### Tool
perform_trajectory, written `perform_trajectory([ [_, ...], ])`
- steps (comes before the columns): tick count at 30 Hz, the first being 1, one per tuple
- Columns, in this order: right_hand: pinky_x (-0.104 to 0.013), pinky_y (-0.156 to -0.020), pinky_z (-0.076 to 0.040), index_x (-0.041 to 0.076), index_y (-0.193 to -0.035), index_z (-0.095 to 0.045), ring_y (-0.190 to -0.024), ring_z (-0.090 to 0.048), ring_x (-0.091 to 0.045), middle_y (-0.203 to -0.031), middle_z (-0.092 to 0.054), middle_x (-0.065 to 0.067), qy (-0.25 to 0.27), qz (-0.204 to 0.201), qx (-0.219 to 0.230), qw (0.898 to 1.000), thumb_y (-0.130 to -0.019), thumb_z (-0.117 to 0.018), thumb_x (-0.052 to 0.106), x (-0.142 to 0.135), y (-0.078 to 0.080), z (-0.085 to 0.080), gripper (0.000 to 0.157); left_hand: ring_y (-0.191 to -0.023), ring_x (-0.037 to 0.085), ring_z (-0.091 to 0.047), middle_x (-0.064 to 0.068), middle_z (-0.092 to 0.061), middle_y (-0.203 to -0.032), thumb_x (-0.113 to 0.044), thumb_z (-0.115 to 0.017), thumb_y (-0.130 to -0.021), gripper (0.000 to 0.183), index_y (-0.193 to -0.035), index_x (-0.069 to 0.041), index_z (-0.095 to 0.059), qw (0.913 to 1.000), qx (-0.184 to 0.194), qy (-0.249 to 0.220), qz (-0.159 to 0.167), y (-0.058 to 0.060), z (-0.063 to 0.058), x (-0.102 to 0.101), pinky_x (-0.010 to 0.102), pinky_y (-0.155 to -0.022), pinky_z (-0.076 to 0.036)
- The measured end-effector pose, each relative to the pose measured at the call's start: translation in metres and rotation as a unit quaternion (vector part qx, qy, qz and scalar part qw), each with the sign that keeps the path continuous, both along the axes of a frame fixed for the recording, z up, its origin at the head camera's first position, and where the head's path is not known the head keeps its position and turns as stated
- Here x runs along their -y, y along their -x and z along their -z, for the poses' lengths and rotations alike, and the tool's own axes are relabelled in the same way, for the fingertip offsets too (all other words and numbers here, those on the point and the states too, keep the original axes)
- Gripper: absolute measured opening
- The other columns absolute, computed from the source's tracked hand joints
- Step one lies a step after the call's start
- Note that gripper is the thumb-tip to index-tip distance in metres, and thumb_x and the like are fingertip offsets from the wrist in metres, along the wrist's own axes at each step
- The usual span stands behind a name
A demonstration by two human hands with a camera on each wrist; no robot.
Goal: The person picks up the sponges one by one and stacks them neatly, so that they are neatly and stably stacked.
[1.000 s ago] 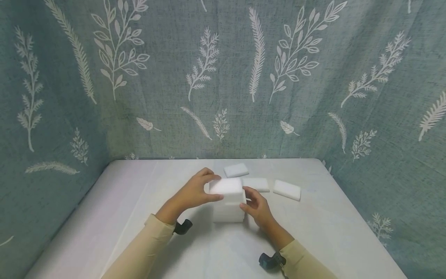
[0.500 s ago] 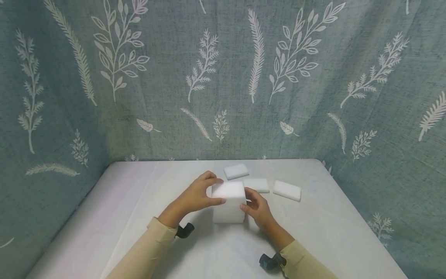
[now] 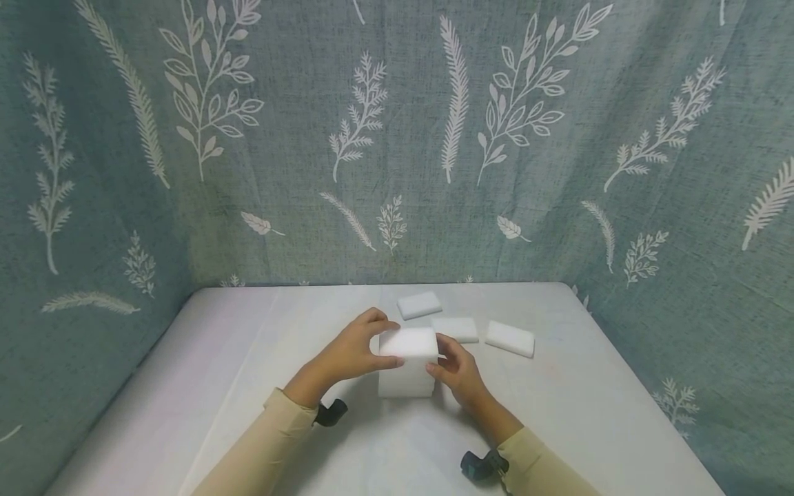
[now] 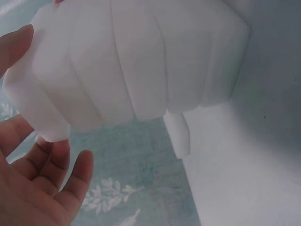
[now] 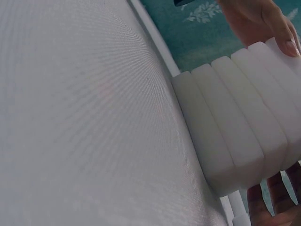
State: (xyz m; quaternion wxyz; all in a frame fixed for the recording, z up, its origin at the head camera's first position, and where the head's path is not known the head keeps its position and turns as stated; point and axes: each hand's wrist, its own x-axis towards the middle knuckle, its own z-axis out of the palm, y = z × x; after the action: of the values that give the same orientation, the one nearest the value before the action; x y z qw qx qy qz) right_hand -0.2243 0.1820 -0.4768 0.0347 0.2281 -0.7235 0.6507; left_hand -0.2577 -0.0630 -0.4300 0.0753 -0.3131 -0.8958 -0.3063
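Observation:
A stack of several white sponge blocks (image 3: 406,381) stands on the table in front of me. My left hand (image 3: 349,350) holds the top sponge (image 4: 40,106) from the left, thumb on the near side and fingers on the far side. Its top sponge sits on the stack. From the right, my right hand (image 3: 460,372) holds the stack's upper part, thumb in front and fingers behind. The right wrist view shows the stacked layers (image 5: 235,117) close together, with some right fingers (image 5: 280,195) beyond them.
Behind the stack lie three loose white sponges: one at the back (image 3: 419,305), one just behind the stack (image 3: 456,330), one to the right (image 3: 510,338). The white table (image 3: 589,413) meets patterned green curtains (image 3: 279,172) at the back and sides.
My left hand has come down and slightly right with the top sponge, which now lies lined up on the stack. My right hand has barely moved.

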Motion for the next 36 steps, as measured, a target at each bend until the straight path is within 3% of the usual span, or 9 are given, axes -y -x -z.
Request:
perform_trajectory([
  [20,-0.048,-0.104,-0.038,-0.007,-0.140,-0.041,-0.129,-0.046,-0.038,-0.143,-0.044,-0.024,-0.022,0.004,0.012,1.000,-0.090,-0.066,0.002,0.0005,-0.0005,-0.0009,0.056,-0.102,0.010,-0.051,-0.009,-0.051,-0.111,-0.050,-0.081,-0.074,0.062,-0.123,-0.014,-0.066,0.9999,-0.010,0.009,-0.002,-0.0014,0.0006,-0.0002,0.035,-0.088,-0.048],
  [36,-0.047,-0.104,-0.038,-0.009,-0.140,-0.041,-0.128,-0.045,-0.039,-0.142,-0.045,-0.025,-0.019,0.001,0.007,1.000,-0.090,-0.066,0.002,-0.0006,0.0003,0.0000,0.057,-0.102,0.011,-0.050,-0.009,-0.050,-0.112,-0.052,-0.080,-0.075,0.064,-0.125,-0.015,-0.065,1.0000,0.008,0.005,0.001,-0.0031,-0.0001,0.0006,0.036,-0.088,-0.048],
])
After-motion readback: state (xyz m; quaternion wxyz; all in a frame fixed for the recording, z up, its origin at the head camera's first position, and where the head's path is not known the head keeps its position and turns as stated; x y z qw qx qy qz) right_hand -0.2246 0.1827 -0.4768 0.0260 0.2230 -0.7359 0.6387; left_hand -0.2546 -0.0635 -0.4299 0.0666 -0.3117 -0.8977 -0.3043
